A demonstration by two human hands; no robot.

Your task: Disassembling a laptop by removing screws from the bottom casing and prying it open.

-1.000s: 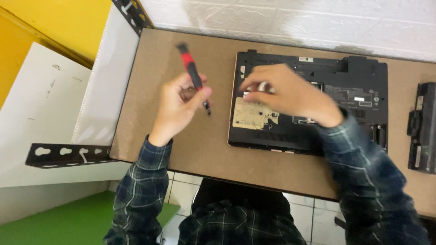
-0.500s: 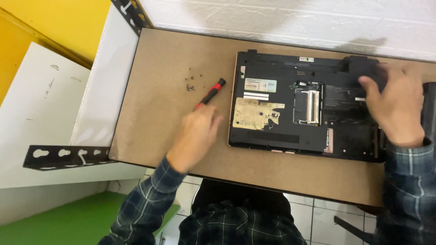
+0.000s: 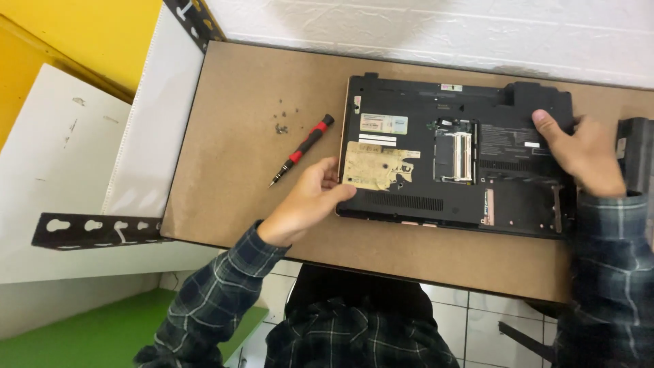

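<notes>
I read this as partway through opening up the laptop (image 3: 456, 157), which lies bottom-up on the brown board tabletop (image 3: 245, 88) with its long side toward me. One cover panel looks already off: near the middle of the laptop's underside a bay is open and pale memory modules (image 3: 455, 147) show inside. Left of the laptop a small cluster of loose screws (image 3: 280, 125) sits on the board, and between the screws and the laptop's left edge the red-and-black screwdriver (image 3: 302, 150) lies set down, untouched. My left hand (image 3: 306, 201) is wrapped around the laptop's near-left corner, thumb on top beside the torn tan sticker (image 3: 375, 165), fingers curled onto the edge. My right hand (image 3: 579, 151) is clamped over the laptop's right end, thumb pressing the raised far-right corner; I cannot tell how its fingers sit below. So both hands grip the machine itself and neither holds a tool. The rest of the base shell looks still in place, so I judge most of the disassembly is still ahead. A separate black block (image 3: 639, 153), perhaps a battery, lies just right of the laptop. Beyond the laptop runs a white brick wall; to its left, white panels, a black slotted metal bracket (image 3: 95, 228), yellow wall, and green and tiled floor below.
</notes>
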